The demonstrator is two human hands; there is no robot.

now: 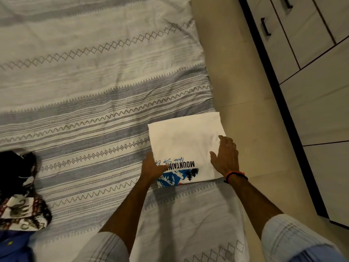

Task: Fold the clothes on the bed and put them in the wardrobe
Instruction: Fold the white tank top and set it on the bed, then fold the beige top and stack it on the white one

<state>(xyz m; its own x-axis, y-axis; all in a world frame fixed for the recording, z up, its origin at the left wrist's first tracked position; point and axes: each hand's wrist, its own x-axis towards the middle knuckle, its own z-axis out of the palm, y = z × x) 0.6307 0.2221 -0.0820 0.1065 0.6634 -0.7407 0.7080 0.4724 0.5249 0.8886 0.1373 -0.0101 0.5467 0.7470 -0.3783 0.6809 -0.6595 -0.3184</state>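
Holding folded shirt [186, 144]: left hand [153, 167], right hand [225, 157].

Obscured and cropped items, head view.
Left hand [154, 167] covers part of the lettering on the folded white T-shirt [185, 140]. Dark patterned garments [20, 195] and blue cloth [13, 246] are cut by the left edge; wardrobe [311, 63] is cropped at right.
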